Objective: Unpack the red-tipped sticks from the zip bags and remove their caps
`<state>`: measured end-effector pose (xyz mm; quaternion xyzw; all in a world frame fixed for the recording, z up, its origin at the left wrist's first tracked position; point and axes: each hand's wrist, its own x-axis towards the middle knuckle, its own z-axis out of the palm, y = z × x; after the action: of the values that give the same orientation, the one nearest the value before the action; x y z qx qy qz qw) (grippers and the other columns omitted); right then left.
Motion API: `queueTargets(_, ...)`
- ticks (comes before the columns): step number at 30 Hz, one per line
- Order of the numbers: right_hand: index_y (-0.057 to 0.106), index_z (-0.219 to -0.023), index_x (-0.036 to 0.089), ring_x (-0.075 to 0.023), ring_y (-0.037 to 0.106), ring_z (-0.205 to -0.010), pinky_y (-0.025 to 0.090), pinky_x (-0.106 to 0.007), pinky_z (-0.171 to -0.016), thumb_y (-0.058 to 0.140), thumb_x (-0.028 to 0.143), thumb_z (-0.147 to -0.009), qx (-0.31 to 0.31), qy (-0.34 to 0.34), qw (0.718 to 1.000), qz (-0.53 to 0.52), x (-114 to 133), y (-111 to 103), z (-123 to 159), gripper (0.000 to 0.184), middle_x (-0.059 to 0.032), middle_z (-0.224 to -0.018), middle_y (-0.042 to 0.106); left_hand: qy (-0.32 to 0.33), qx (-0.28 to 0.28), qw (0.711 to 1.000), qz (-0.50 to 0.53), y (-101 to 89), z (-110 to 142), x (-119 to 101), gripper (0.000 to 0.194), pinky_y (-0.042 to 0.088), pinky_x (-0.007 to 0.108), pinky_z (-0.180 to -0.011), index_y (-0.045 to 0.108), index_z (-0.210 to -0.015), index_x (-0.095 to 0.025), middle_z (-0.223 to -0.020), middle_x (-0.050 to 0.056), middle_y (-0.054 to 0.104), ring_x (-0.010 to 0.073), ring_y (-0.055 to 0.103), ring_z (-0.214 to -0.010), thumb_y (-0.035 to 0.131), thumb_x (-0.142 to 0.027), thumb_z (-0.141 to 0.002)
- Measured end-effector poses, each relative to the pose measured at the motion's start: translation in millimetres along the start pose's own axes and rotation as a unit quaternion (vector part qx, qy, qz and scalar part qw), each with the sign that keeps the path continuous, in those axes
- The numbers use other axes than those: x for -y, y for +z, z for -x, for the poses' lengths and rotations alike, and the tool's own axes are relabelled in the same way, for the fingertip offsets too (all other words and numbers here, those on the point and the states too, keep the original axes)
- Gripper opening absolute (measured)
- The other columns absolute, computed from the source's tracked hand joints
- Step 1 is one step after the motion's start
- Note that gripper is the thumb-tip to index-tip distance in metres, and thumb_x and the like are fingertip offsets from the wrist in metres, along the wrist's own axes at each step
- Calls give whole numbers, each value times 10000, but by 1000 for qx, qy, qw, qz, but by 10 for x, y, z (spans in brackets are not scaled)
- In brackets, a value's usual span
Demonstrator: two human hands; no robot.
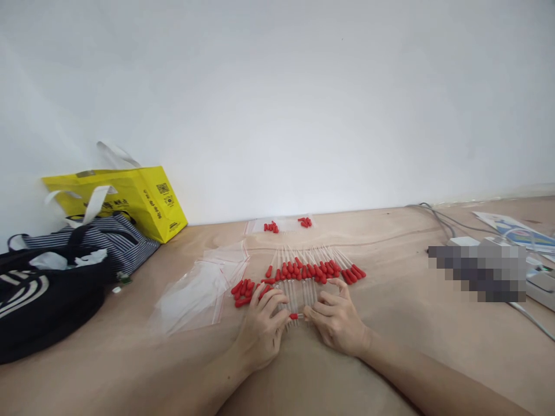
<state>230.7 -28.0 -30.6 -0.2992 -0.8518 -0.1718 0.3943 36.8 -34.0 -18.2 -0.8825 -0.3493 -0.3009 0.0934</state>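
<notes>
Pinched in my left hand point(265, 328) is a small red rubber dropper bulb point(293, 316), lying sideways between the hands. My right hand point(340, 322) is closed on a thin clear dropper tube at the bulb's right side, mostly hidden by the fingers. Beneath and between both hands lie several bare clear tubes point(295, 297), side by side. Just beyond them, droppers with red bulbs point(318, 270) are fanned out, tubes toward the wall. A small pile of loose red bulbs point(243, 289) sits by my left hand, partly covered by it.
Clear zip bags point(191, 297) lie to the left. Bagged droppers point(272, 227) rest near the wall. A yellow bag point(130, 196), a striped bag point(97, 245) and a black bag point(47, 306) stand at far left. Cables point(442, 219) and a white device point(541, 289) occupy the right.
</notes>
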Motion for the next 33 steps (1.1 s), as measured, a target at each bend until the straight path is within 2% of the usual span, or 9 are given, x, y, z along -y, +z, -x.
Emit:
queueTargets(6, 576, -706, 199, -99, 398, -547, 223, -411, -881, 400, 134, -809, 2, 12, 1000, 5, -22, -10, 13, 214, 45, -474, 480, -5, -3, 1000, -3, -29, -5, 31, 226, 260, 481, -984, 548, -685, -197, -850, 30, 595, 180, 528, -923, 366, -121, -795)
queueTargets(8, 586, -714, 199, -105, 418, -566, 230, -401, -868, 408, 144, -811, -1, 35, 999, 12, -113, -50, 68, 210, 35, -494, 497, -23, -10, 1000, -7, -89, 31, 115, 228, 316, 452, -949, 551, -712, -200, -843, 34, 597, 180, 533, -905, 357, -116, -800)
queueTargets(11, 603, -750, 192, -109, 436, -571, 267, -359, -806, 433, 171, -820, -11, 89, 996, 26, -292, -122, 180, 185, 19, -544, 531, -44, -54, 997, -22, -176, 122, 271, 176, 403, 397, -850, 554, -772, -202, -845, 43, 593, 187, 532, -876, 392, -149, -815)
queueTargets(13, 611, -846, 192, -107, 428, -548, 304, -310, -707, 426, 159, -828, -8, 104, 994, 17, -366, -134, 235, 190, 12, -572, 536, -55, -80, 995, -25, -200, 172, 337, 142, 442, 346, -760, 559, -818, -205, -832, 44, 576, 177, 532, -821, 420, -177, -824)
queueTargets(16, 560, -1049, 173, -125, 457, -597, 343, -262, -597, 370, 102, -825, 25, 113, 993, -28, -340, -62, 250, 302, -35, -703, 556, -76, -95, 992, -11, -177, 194, 358, 158, 462, 279, -660, 560, -906, -211, -780, 33, 535, 151, 531, -733, 417, -202, -840)
queueTargets(19, 473, -1170, 147, -138, 483, -674, 410, -237, -582, 327, 51, -805, 61, 120, 987, -92, -212, 55, 212, 404, -70, -788, 527, -91, -92, 992, 8, -144, 181, 352, 183, 470, 272, -674, 538, -969, -212, -800, 34, 536, 151, 550, -751, 409, -208, -839)
queueTargets(24, 512, -1092, 159, -133, 504, -695, 463, -227, -600, 337, 46, -804, 46, 119, 982, -139, -84, 167, 150, 355, -64, -789, 500, -149, -99, 983, 31, -199, 172, 353, 62, 476, 257, -623, 493, -829, -192, -775, 27, 551, 147, 555, -704, 442, -218, -807)
queueTargets(29, 534, -1037, 160, -142, 538, -736, 486, -244, -634, 355, 72, -815, -22, 117, 983, -141, -103, 263, 87, 298, -77, -819, 539, -136, -55, 988, 48, -258, 171, 335, 91, 460, 226, -574, 488, -730, -193, -704, 6, 524, 116, 523, -616, 428, -174, -796)
queueTargets(33, 562, -963, 173, -153, 552, -745, 486, -268, -649, 368, 62, -803, -38, 121, 985, -117, -103, 351, 44, 275, -78, -857, 586, -136, -32, 989, 44, -213, 204, 383, 118, 453, 215, -539, 514, -707, -189, -701, 6, 528, 107, 522, -585, 431, -179, -790)
